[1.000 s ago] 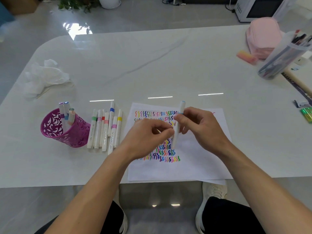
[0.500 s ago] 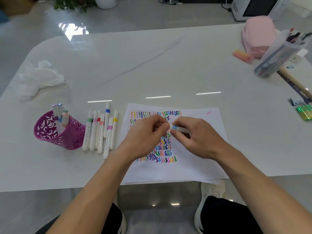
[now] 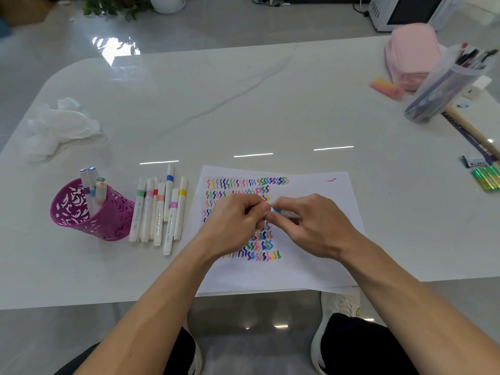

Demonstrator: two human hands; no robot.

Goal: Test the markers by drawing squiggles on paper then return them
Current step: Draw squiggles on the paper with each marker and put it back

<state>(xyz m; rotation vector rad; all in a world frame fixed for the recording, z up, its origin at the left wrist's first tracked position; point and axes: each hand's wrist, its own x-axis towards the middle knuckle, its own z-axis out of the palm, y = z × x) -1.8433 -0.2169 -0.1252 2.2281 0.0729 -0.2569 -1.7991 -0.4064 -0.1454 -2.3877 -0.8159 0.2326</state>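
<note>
White glossy table (image 3: pixel 243 104) carries, at near left, a magenta pen cup (image 3: pixel 108 220) with a few markers standing in it, then 7 capped markers (image 3: pixel 159 212) lying side by side. Just right of them lies paper (image 3: pixel 324 266) filled with coloured squiggle rows. Above it the left hand (image 3: pixel 232 226), fingers curled, pinches 1 end of a blue-banded marker (image 3: pixel 276 211); the right hand (image 3: pixel 316 226) pinches its barrel. Probably the cap is coming off or going on; I cannot tell which. Either needs a straight pull or push along the barrel. Barrel print is too small to read.
</note>
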